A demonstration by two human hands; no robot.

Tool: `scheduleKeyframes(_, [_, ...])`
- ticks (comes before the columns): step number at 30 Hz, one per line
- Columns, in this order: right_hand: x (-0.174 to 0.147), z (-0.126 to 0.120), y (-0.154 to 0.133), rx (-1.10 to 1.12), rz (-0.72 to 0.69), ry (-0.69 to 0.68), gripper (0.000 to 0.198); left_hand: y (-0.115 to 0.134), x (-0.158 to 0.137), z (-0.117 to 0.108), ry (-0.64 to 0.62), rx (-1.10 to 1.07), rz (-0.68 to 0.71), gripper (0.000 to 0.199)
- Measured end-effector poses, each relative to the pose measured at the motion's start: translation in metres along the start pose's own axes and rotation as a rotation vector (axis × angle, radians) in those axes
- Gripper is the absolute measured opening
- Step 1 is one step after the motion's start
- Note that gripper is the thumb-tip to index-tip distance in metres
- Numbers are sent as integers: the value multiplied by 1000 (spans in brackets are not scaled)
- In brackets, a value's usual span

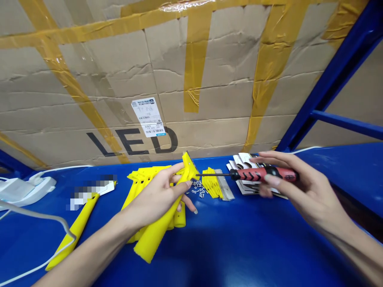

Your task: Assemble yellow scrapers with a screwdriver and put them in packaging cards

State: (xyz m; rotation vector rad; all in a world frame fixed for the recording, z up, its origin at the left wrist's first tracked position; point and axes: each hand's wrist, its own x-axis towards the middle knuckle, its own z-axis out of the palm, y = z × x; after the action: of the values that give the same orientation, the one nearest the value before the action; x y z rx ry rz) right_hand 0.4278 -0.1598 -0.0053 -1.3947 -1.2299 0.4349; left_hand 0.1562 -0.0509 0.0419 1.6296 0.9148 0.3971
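My left hand [163,193] is closed around a yellow plastic scraper [155,239], its head tilted up and its handle pointing down toward me. In my right hand [311,191] is a red and black screwdriver [251,174], held level, its tip at the scraper's head; whether it sits in a screw is too small to tell. Behind and below my left hand lie several more yellow scraper handles [140,179], partly hidden. Small loose screws and nuts [197,189] are scattered between the hands, beside a fan of thin yellow pieces [211,183] and a greyish flat packet [226,188].
Printed cards [245,189] lie partly behind my right hand. Another yellow scraper [73,229] with a blurred label rests at left, under a white cable [60,219] from a power strip [38,189]. A large taped cardboard box [215,131] and blue rack post [326,79] stand behind.
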Motion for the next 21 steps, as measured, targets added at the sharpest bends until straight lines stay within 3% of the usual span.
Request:
scheduleKeyframes(2, [0, 1, -1, 20, 45, -12, 36, 1, 0, -1, 4, -28, 8, 72])
scheduleKeyframes(5, [1, 0, -1, 46, -5, 7, 39, 6, -1, -1, 14, -60, 9, 73])
scheduleKeyframes(7, [2, -2, 1, 86, 12, -54, 36, 8, -2, -1, 22, -78, 4, 72])
scheduleKeyframes(12, [1, -2, 3, -40, -50, -25, 40, 12, -4, -1, 35, -88, 5, 72])
scheduleKeyframes(15, [1, 2, 2, 39, 45, -63, 40, 13, -4, -2, 62, -96, -23, 82])
scheduleKeyframes(17, [0, 5, 1, 38, 74, -37, 40, 12, -3, -1, 70, -89, -44, 86])
scheduleKeyframes(21, [-1, 6, -1, 108, -10, 57, 45, 3, -1, -1, 68, -49, -61, 90])
